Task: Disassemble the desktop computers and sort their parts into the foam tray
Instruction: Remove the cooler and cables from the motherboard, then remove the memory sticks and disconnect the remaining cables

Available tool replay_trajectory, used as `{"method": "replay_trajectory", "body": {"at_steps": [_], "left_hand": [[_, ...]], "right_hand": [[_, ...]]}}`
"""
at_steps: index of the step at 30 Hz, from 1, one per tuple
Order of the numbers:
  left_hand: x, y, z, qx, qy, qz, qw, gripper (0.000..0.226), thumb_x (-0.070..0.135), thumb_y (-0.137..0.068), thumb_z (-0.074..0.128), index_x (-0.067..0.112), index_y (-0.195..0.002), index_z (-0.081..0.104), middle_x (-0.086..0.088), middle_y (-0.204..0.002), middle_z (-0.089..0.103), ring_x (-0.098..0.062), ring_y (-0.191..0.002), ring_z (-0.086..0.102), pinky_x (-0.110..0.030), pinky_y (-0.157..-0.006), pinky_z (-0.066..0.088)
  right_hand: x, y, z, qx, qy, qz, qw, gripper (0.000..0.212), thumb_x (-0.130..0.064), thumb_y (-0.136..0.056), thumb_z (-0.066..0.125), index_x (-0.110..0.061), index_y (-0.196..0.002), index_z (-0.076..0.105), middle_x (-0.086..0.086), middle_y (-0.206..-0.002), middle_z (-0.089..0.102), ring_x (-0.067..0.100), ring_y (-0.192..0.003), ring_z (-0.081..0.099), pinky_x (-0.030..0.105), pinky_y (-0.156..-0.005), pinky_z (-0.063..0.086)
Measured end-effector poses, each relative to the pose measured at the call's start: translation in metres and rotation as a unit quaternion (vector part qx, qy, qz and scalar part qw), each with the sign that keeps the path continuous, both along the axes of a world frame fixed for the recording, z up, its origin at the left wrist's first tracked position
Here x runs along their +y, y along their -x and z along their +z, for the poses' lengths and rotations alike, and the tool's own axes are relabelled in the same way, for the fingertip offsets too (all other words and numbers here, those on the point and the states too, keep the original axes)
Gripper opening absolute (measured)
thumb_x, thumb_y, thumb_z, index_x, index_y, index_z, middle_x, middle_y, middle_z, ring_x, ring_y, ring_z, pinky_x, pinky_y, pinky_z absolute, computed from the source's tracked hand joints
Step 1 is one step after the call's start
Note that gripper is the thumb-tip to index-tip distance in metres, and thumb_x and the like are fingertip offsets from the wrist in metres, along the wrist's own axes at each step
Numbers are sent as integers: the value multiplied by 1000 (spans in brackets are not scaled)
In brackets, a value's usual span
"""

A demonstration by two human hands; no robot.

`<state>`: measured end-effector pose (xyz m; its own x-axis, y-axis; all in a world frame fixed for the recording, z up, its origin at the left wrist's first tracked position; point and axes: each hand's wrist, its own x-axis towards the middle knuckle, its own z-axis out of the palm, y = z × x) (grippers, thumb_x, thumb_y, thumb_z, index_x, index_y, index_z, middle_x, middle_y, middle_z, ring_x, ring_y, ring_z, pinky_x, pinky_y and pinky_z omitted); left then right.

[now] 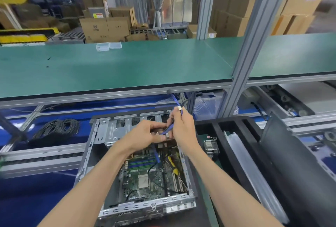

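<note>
An open desktop computer case lies in front of me with its green motherboard exposed. Both my hands are above the far end of the case. My right hand pinches a blue flat cable near its connector, and the cable runs up toward the shelf edge. My left hand grips the lower stretch of the same blue cable, which continues down to the motherboard. A yellow-handled screwdriver lies inside the case. The black foam tray stands to the right.
A heatsink fan sits between the case and the foam tray. A grey panel lies in the tray and a black case cover leans at the right. A coil of black cable lies at the left. A green shelf holds clear boxes.
</note>
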<state>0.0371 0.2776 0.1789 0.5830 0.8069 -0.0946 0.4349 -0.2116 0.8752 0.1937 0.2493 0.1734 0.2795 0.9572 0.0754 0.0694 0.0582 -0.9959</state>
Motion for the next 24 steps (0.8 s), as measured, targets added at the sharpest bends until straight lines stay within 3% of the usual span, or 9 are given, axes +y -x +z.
{"method": "replay_trajectory", "body": {"at_steps": [3, 5, 7, 9, 11, 15, 17, 20, 24], "left_hand": [[6, -28, 14, -35, -8, 3, 999, 30, 12, -93, 70, 33, -114, 74, 16, -71, 62, -5, -65, 47, -18, -64, 35], [6, -50, 24, -90, 8, 3, 996, 38, 6, -93, 68, 42, -103, 75, 20, -90, 73, 4, -83, 62, -10, -76, 43], [7, -74, 28, -136, 15, -5, 991, 46, 1, -94, 65, 45, -101, 72, 25, -97, 73, 12, -92, 63, -3, -81, 44], [7, -98, 25, -163, 24, -19, 986, 40, -2, -94, 63, 31, -116, 71, 21, -103, 74, 11, -97, 63, -5, -87, 44], [6, -121, 11, -166, 36, -27, 985, 35, -3, -93, 64, 15, -123, 70, 10, -109, 75, 3, -100, 64, -13, -92, 46], [-2, -161, -32, -83, 31, -39, 995, 17, 0, -88, 70, 9, -101, 76, -1, -81, 65, -13, -75, 50, -30, -73, 41], [-7, -179, -54, -34, 30, -50, 998, 12, -2, -85, 69, 1, -95, 73, -5, -77, 56, -15, -74, 43, -33, -71, 35], [-17, -200, -79, 20, 30, -69, 997, 15, -6, -82, 66, 7, -88, 72, -3, -75, 59, -15, -70, 48, -29, -68, 41], [-23, -218, -96, 54, 4, -69, 996, 17, -5, -79, 66, 8, -88, 73, 10, -66, 59, 2, -59, 49, -17, -64, 41]], "right_hand": [[9, -21, 24, -40, -36, -31, 998, 33, -27, -110, 35, -10, -87, 53, 4, -66, 58, 15, -49, 50, 32, -50, 41], [14, -39, 40, -77, -59, -61, 993, 31, -22, -108, 36, -10, -86, 54, 0, -61, 56, 13, -50, 49, 34, -52, 40], [18, -57, 52, -129, -76, -90, 985, 29, -21, -106, 37, -9, -87, 55, 0, -62, 57, 21, -55, 54, 40, -56, 43], [19, -76, 58, -193, -85, -107, 972, 28, -20, -105, 37, -7, -89, 55, 4, -64, 56, 35, -62, 55, 47, -60, 43], [15, -97, 52, -271, -67, -113, 954, 28, -22, -106, 36, -8, -88, 54, 6, -63, 56, 32, -60, 52, 46, -56, 39], [-4, -136, 11, -390, 50, -90, 915, 28, -25, -108, 36, -12, -84, 43, 8, -78, 55, 32, -74, 48, 39, -60, 26], [-15, -150, -12, -409, 102, -74, 904, 26, -27, -108, 36, -13, -87, 43, 8, -85, 54, 33, -81, 48, 39, -63, 24], [-30, -164, -37, -404, 153, -55, 900, 25, -25, -108, 38, -9, -90, 47, 15, -93, 62, 36, -90, 55, 38, -67, 29], [-40, -180, -53, -337, 187, -72, 920, 29, -20, -107, 40, 2, -93, 53, 20, -91, 65, 38, -89, 60, 38, -66, 30]]}}
